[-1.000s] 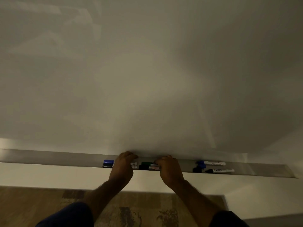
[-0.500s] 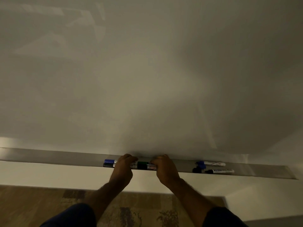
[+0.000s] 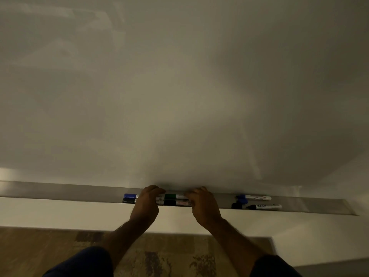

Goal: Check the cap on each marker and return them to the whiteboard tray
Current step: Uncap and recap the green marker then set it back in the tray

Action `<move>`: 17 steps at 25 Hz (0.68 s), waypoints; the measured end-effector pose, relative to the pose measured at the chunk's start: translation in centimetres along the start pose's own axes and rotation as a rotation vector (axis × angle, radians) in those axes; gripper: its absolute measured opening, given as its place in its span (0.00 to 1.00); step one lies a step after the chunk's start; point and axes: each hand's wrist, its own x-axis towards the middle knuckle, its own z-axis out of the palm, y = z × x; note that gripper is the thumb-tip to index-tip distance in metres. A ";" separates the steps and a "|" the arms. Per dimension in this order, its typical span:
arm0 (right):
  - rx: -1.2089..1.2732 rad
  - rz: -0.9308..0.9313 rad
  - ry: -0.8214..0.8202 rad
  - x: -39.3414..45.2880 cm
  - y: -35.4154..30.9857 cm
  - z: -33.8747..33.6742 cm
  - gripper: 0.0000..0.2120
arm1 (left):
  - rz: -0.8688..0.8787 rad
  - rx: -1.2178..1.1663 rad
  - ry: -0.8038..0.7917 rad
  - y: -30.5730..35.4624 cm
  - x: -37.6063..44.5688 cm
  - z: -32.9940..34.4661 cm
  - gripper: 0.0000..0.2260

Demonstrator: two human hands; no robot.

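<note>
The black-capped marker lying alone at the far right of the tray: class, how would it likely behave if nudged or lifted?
The black-capped marker looks round and slim, so it would probably roll if pushed sideways. It lies flat in the tray, whose front lip might stop it. Its plastic barrel seems stiff and likely light.

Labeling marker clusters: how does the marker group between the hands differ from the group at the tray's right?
The middle markers lie under both hands, the left hand and right hand covering their ends; the right markers lie untouched. The middle markers show a green and a black band; the right markers show blue and black caps. Both groups lie lengthwise in the whiteboard tray.
</note>
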 end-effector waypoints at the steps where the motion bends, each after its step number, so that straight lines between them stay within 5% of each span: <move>1: 0.005 0.012 0.002 -0.2 0.4 -0.2 0.15 | 0.016 0.008 0.012 0.1 0.1 0.1 0.19; 17: 0.025 -0.020 -0.078 -0.3 2.4 -0.8 0.20 | 0.064 0.149 -0.055 2.3 -0.1 1.8 0.20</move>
